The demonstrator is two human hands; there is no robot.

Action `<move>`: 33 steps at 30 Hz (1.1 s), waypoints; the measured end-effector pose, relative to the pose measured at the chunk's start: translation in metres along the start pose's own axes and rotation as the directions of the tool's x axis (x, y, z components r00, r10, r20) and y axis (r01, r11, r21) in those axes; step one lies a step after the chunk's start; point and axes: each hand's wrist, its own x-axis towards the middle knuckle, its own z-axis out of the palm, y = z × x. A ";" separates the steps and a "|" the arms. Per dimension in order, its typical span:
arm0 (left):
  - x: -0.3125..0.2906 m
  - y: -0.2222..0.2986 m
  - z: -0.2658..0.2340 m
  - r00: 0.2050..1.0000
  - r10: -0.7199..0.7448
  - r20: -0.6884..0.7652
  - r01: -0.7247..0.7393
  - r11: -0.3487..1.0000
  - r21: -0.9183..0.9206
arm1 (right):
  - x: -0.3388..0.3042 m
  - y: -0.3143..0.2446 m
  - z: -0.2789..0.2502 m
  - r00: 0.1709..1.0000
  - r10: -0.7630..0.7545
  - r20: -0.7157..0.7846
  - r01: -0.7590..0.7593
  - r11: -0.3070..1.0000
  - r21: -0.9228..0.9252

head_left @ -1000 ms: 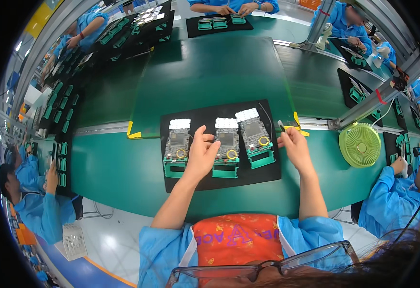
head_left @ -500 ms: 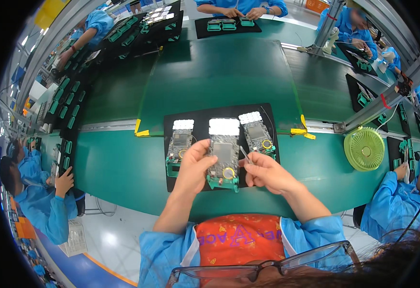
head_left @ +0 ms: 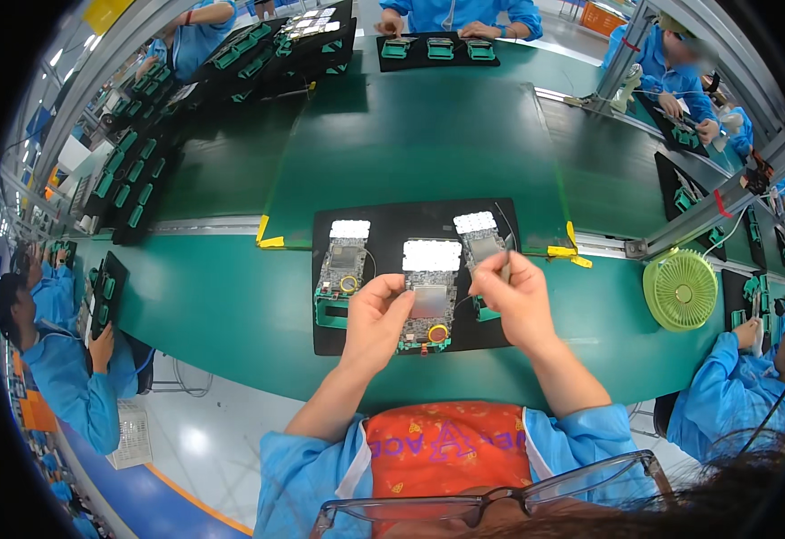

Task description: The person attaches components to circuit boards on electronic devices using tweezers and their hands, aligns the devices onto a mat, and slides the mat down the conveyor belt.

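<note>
While left hand [head_left: 376,325] pinches middle board [head_left: 431,296] by its left edge, right hand [head_left: 520,301] hangs just right of it, pinched together, can't tell on what.

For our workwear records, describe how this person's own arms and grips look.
Loose, wrinkled, light-blue sleeves, with no markings visible, leave most of each forearm bare. The left grip and right grip are ungloved human hands, with no watch or bracelet in sight.
</note>
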 end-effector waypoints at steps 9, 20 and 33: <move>-0.004 0.004 0.017 0.999 0.020 0.031 -0.025 0.990 0.141 | -0.012 -0.003 0.034 0.964 -0.244 0.102 0.262 0.822 -0.506; -0.006 0.003 0.017 0.998 0.038 0.048 -0.044 0.989 0.139 | -0.010 0.003 0.030 0.930 -0.325 0.173 0.357 0.678 -0.643; -0.002 0.005 0.016 0.996 0.072 0.054 -0.085 0.954 0.289 | -0.010 0.002 0.030 0.889 -0.415 0.193 0.421 0.577 -0.700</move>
